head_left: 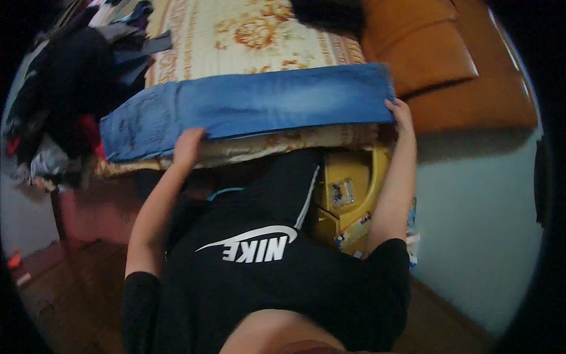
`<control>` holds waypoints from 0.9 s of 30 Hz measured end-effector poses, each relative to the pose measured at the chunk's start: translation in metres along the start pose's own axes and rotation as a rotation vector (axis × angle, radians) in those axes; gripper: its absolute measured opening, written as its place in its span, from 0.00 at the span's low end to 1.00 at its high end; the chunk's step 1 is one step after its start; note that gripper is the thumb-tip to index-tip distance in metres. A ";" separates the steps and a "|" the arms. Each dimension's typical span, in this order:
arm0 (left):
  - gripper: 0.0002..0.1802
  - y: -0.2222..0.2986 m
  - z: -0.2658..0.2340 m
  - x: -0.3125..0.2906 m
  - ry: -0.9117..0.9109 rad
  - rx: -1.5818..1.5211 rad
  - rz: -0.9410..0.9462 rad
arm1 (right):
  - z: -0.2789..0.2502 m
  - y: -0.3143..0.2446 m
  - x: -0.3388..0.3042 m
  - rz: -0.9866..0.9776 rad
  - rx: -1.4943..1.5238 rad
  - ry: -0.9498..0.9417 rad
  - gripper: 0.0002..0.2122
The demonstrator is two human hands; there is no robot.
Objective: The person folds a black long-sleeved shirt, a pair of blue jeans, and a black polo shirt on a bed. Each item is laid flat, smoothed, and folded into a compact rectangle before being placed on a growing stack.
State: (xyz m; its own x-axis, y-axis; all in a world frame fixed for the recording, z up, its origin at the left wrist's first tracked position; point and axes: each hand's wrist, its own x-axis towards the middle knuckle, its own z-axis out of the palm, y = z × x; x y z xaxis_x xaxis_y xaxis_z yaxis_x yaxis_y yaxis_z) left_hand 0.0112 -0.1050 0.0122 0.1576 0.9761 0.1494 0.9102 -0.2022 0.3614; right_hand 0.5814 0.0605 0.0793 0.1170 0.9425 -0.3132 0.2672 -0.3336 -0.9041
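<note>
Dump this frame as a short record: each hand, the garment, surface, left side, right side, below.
left_hand: left hand at the near edge of the jeans, left of their middle; grip unclear
right_hand: right hand at their near right corner; grip unclear
garment: blue jeans, laid flat left to right, apparently leg over leg
surface: cream floral cover
left_side: heap of mostly dark clothes
right_side: brown upholstered seat
below: small clear packet on yellow furniture
</note>
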 end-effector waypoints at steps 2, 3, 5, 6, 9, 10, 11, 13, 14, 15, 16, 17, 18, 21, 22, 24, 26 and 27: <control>0.07 0.010 0.015 0.008 -0.014 -0.025 -0.001 | -0.005 0.025 0.019 0.091 0.057 0.053 0.09; 0.08 0.016 0.017 0.013 -0.032 -0.026 -0.011 | 0.000 0.036 0.023 0.065 -0.204 0.054 0.11; 0.14 0.009 0.038 0.023 -0.153 0.045 -0.049 | -0.001 0.075 0.042 0.092 -0.634 0.162 0.15; 0.15 0.008 0.035 0.022 -0.158 0.037 -0.029 | 0.015 0.083 0.038 0.057 -0.849 0.289 0.16; 0.18 -0.006 0.013 0.002 -0.133 0.037 0.025 | 0.108 0.053 -0.008 -0.142 -1.158 0.773 0.16; 0.18 -0.011 0.007 -0.003 -0.089 0.035 0.062 | 0.123 0.045 -0.021 -0.326 -1.136 0.832 0.16; 0.18 -0.016 0.002 -0.009 -0.045 0.032 0.102 | 0.140 0.041 -0.032 -0.510 -1.106 0.890 0.15; 0.21 -0.034 -0.010 -0.025 0.074 0.149 0.081 | 0.190 0.043 -0.050 -0.567 -0.836 0.403 0.14; 0.21 -0.039 -0.019 -0.035 0.153 0.237 0.052 | 0.222 0.047 -0.070 -0.849 -0.954 0.314 0.13; 0.21 -0.046 -0.026 -0.043 0.233 0.323 0.021 | 0.258 0.034 -0.087 -0.767 -0.907 0.049 0.13; 0.20 -0.054 -0.030 -0.047 0.234 0.338 0.011 | 0.288 0.036 -0.105 -0.969 -0.818 0.041 0.18; 0.19 -0.064 -0.033 -0.051 0.233 0.360 -0.004 | 0.314 0.030 -0.120 -1.053 -0.841 -0.011 0.21; 0.18 -0.071 -0.036 -0.054 0.235 0.381 -0.022 | 0.334 0.017 -0.132 -1.071 -0.850 -0.125 0.18; 0.15 -0.090 -0.038 -0.052 -0.084 0.463 0.146 | 0.372 0.030 -0.121 -1.244 -0.926 -0.133 0.15; 0.12 -0.095 -0.038 -0.052 -0.122 0.469 0.200 | 0.377 0.031 -0.120 -1.291 -0.930 -0.139 0.10; 0.12 -0.093 -0.045 -0.050 -0.064 0.381 0.242 | 0.379 0.027 -0.123 -1.264 -0.982 -0.261 0.07; 0.11 -0.091 -0.053 -0.052 0.016 0.303 0.282 | 0.378 0.020 -0.125 -1.238 -1.018 -0.351 0.05; 0.11 -0.088 -0.057 -0.058 0.068 0.270 0.300 | 0.375 0.013 -0.128 -1.227 -1.029 -0.379 0.05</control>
State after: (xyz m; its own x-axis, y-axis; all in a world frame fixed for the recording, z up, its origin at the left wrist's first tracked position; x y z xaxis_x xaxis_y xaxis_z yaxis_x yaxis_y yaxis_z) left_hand -0.0995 -0.1488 0.0242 0.4141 0.8676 0.2751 0.8968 -0.4407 0.0397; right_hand 0.2111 -0.0563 -0.0012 -0.8159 0.5382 0.2113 0.5203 0.8428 -0.1377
